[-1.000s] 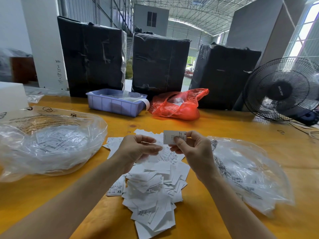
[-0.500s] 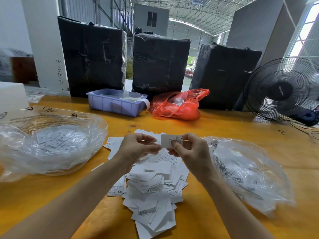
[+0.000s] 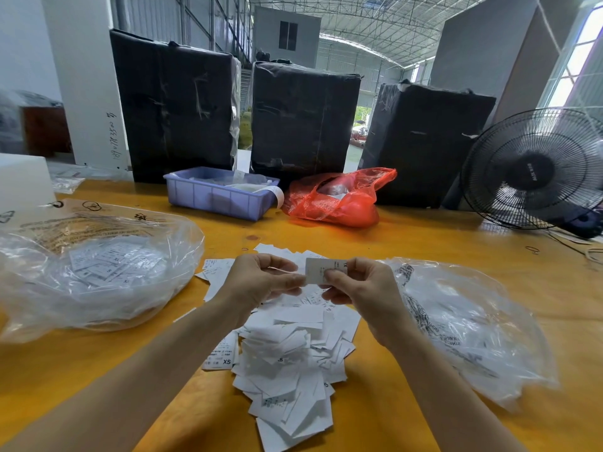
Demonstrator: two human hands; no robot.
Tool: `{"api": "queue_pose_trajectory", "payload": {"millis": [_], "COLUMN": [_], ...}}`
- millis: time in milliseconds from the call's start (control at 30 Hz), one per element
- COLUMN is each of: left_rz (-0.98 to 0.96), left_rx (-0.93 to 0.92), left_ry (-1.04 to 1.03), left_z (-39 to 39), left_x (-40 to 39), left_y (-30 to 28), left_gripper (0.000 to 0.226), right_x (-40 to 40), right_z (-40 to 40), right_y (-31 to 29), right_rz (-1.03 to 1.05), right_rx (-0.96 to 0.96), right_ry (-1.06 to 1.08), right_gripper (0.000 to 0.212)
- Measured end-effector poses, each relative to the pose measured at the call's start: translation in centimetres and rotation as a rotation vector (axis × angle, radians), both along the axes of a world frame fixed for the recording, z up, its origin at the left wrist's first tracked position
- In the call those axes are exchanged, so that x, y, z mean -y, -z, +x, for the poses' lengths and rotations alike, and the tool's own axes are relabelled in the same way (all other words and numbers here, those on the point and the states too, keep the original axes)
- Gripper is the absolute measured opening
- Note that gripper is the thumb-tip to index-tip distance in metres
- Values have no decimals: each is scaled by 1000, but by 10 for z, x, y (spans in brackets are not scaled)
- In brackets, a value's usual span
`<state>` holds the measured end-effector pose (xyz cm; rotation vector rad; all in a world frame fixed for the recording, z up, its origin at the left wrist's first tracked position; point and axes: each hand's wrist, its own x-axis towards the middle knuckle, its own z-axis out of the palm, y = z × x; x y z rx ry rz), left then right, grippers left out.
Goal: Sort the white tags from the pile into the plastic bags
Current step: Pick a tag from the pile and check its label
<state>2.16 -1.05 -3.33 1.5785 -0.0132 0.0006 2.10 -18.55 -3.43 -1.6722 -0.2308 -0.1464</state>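
A single white tag [image 3: 321,270] is held above the pile of white tags [image 3: 290,350] at the middle of the yellow worktop [image 3: 424,243], pinched at its right end between the thumb and fingers of the right hand [image 3: 362,298] and at its left edge by the curled fingers of the left hand [image 3: 257,285]. A clear plastic bag [image 3: 98,272] holding tags lies to the left of the pile, a second clear bag [image 3: 463,331] to the right. Beyond stand a purple tray [image 3: 218,197], a red bag [image 3: 339,200], a black fan [image 3: 532,171] and three black-wrapped bundles [image 3: 303,119].
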Motion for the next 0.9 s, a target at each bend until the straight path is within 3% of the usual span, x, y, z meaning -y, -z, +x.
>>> {"api": "queue_pose_trajectory", "payload": {"millis": [900], "left_rz": [-18], "left_rx": [-29], "left_ry": [-4], "left_z": [-3], "left_x": [-1], "left_y": [-2], "left_gripper": [28], "right_x": [-3], "right_z": [-1], "right_y": [-1], "right_rz": [18], "right_rx": [105], "right_ry": [52], "right_gripper": [5]}}
